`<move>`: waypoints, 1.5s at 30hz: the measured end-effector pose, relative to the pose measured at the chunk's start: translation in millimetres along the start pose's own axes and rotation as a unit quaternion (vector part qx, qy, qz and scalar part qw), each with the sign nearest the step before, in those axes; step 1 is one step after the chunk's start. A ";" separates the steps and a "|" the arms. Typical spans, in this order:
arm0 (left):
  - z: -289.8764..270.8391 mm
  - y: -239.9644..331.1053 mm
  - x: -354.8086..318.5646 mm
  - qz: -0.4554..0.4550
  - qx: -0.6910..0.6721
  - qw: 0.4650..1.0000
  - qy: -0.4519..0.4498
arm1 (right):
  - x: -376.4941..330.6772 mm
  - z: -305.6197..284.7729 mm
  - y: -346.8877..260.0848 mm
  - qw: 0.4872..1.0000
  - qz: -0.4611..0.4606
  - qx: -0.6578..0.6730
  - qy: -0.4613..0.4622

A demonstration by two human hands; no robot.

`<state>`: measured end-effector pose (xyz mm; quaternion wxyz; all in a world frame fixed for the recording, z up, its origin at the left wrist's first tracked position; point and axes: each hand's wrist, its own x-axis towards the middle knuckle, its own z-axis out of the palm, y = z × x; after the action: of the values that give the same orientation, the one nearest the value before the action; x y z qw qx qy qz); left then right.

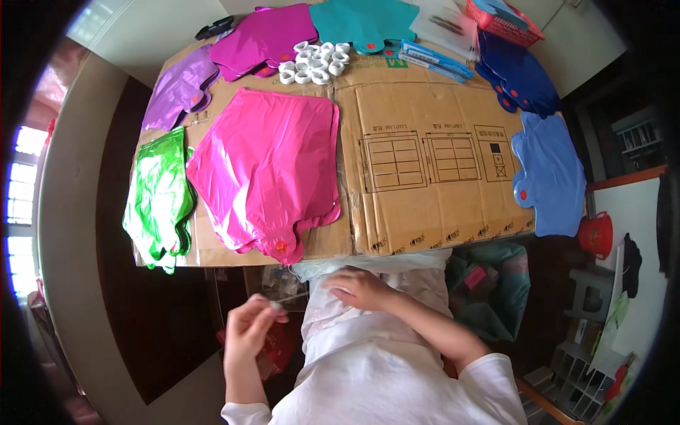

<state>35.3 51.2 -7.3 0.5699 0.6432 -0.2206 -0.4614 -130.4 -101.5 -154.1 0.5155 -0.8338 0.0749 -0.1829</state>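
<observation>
Over the left side of my lap, my left hand (249,329) is closed in a pinch on a small white piece (276,306). From it a thin pale strip (294,297) runs toward my right hand. My right hand (360,289) is over my lap, below the table's near edge, its fingers loosely extended and slightly blurred. No hold on the strip shows there. A large pink foil sheet (273,166) with a rounded tab lies on the cardboard-covered table (432,212) in front of me. Beyond it sits a cluster of small white rings (312,64).
Around the table lie stacked foil sheets: green (157,195), lilac (180,88), purple (262,39), teal (365,23), dark blue (513,71) and light blue (549,173). Blue packets (435,60) and a red basket (504,21) are at the back. A bag (506,297) hangs below right.
</observation>
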 end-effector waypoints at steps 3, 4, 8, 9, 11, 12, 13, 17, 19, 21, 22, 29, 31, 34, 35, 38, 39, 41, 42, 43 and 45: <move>-36.2 21.6 -14.4 0.030 0.017 0.994 0.103 | 5.7 17.8 22.5 0.997 0.065 -0.033 -0.023; -44.9 25.4 -19.0 0.101 -0.066 0.988 0.099 | 7.4 20.8 25.9 0.995 0.085 -0.037 -0.029; -92.9 53.6 -40.4 0.280 -0.254 0.922 0.080 | 17.8 26.0 32.7 0.977 0.182 -0.073 -0.088; -116.2 59.2 -49.4 0.331 -0.273 0.897 0.104 | 18.5 26.2 33.5 0.977 0.176 -0.089 -0.080; -154.5 88.1 -86.5 0.430 -0.290 0.842 0.150 | 24.8 32.7 32.1 0.978 0.170 -0.092 -0.081; -181.8 101.7 -107.6 0.460 -0.282 0.832 0.132 | 26.3 35.5 33.6 0.977 0.179 -0.085 -0.083; -207.4 111.1 -125.2 0.488 -0.277 0.820 0.111 | 26.3 36.2 35.3 0.975 0.191 -0.081 -0.084; -235.2 138.9 -163.1 0.499 -0.186 0.832 0.156 | 26.5 32.7 23.6 0.992 0.082 -0.091 0.001; -228.3 139.6 -159.8 0.450 -0.147 0.869 0.145 | 16.5 31.1 9.6 0.987 -0.048 -0.135 0.069; -196.7 124.1 -138.0 0.404 -0.068 0.874 0.261 | 3.2 16.7 -23.0 0.993 -0.037 -0.070 0.082; -182.1 114.5 -127.3 0.377 -0.030 0.870 0.317 | -3.9 3.8 -39.5 0.995 -0.030 -0.039 0.087; -129.5 91.7 -72.9 0.208 0.283 0.914 0.204 | -99.1 -137.6 -67.2 0.949 0.241 0.038 0.200; -100.3 98.0 -68.2 0.178 0.361 0.905 0.140 | -135.9 -171.3 -52.9 0.917 0.329 -0.046 0.220; -57.5 86.7 -33.4 0.199 0.469 0.860 -0.001 | -173.4 -188.6 -66.7 0.765 0.351 -0.534 0.080; -40.4 83.8 -23.9 0.202 0.506 0.837 -0.044 | -167.2 -184.4 -74.0 0.794 0.352 -0.485 0.106; 9.2 62.5 -4.1 0.278 0.571 0.756 -0.155 | -109.0 -150.1 -107.9 0.930 0.275 -0.200 0.142; 20.4 59.2 -1.4 0.278 0.539 0.769 -0.204 | -90.5 -136.5 -110.8 0.972 0.138 -0.168 0.089; 37.5 50.5 4.7 0.294 0.483 0.777 -0.276 | -42.6 -108.2 -127.8 0.996 0.018 -0.001 0.088; 45.2 45.9 7.4 0.308 0.468 0.774 -0.296 | -25.9 -92.3 -129.1 0.994 0.010 0.016 0.104; 50.2 45.9 9.4 0.302 0.435 0.786 -0.319 | -16.8 -81.6 -126.8 0.992 0.002 0.035 0.119; 51.4 41.9 12.6 0.280 0.364 0.833 -0.308 | -16.6 -77.0 -114.6 0.999 0.006 0.031 -0.031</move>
<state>8.0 3.2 31.6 0.3015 0.5393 -0.7078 -0.3427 -182.5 -108.0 -25.3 0.5441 -0.8222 0.0581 -0.1565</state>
